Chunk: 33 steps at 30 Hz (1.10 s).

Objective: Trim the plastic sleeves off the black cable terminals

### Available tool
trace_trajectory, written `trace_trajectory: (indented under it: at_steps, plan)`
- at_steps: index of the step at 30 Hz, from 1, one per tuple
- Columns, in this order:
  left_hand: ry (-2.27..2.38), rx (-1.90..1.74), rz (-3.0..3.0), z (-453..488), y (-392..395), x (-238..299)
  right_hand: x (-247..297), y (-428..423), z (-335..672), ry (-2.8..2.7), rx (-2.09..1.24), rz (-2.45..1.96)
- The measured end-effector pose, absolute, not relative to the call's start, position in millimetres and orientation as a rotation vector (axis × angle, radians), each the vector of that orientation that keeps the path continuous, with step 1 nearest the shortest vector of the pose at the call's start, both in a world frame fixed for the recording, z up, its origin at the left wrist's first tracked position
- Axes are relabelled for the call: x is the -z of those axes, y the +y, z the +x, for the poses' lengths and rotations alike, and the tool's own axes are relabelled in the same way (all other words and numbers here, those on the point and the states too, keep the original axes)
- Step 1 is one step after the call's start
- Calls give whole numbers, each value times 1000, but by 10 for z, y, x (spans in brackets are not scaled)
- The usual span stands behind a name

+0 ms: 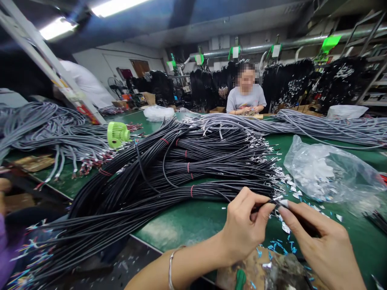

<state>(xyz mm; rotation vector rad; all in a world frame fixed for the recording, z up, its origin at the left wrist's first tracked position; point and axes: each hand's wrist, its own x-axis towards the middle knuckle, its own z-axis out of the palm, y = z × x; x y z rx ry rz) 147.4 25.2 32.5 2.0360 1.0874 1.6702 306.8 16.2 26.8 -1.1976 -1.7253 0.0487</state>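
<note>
"Pinching what, and where?"

"Black cable end (274, 201), near right of the scene, lying between the two sets of fingertips. Left hand (247, 219) is clamped on it, thumb against index, from the left. Right hand (323, 231) grips a pale bit (283, 203) just to its right, also thumb and index."

"Long axis?"

"Roughly left to right, going by the short stretch showing. Fingers hide the rest; can't tell how far it runs."

"Which hand's nearer?"

"Left is on the black part, right just beside it. Fingertips nearly meet, hands otherwise apart."

"Pose?"

"Left forearm slants from the near edge toward far right, fingers curled. Right hand points far left, thumb on the near side, index on the far side."

"Surroundings?"

"Black cables (169, 194) to the left with red ties (191, 191); foil scraps (286, 228) and blue bits (278, 245) below the hands, green bench (187, 221) under the lot."
</note>
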Motion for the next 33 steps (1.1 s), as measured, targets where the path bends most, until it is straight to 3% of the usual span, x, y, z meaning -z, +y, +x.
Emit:
trace_trajectory:
  at_steps: [8, 15, 23, 25, 30, 33]
  plan:
    - [757, -1093, 1774, 1304, 402, -525, -334, 138, 3128, -1763, 0, -1098]
    - [764, -1168, 2337, 1277, 331, -525, -517, 116, 3136, -1870, -313, -1022]
    - [507, -1119, 2504, 1223, 409, -483, -395, 185, 3059, -1439, -1470, -1174]
    - [556, -1231, 2422, 1231, 406, -490, -403, 187, 3044, -1480, -1326, -1170]
    - [702, -1310, 2274, 1260, 361, -541, -467, 119, 3111, -1759, -327, -1001]
    - [710, -1268, 2210, 1268, 342, -559, -408, 70, 3146, -1805, -130, -894]
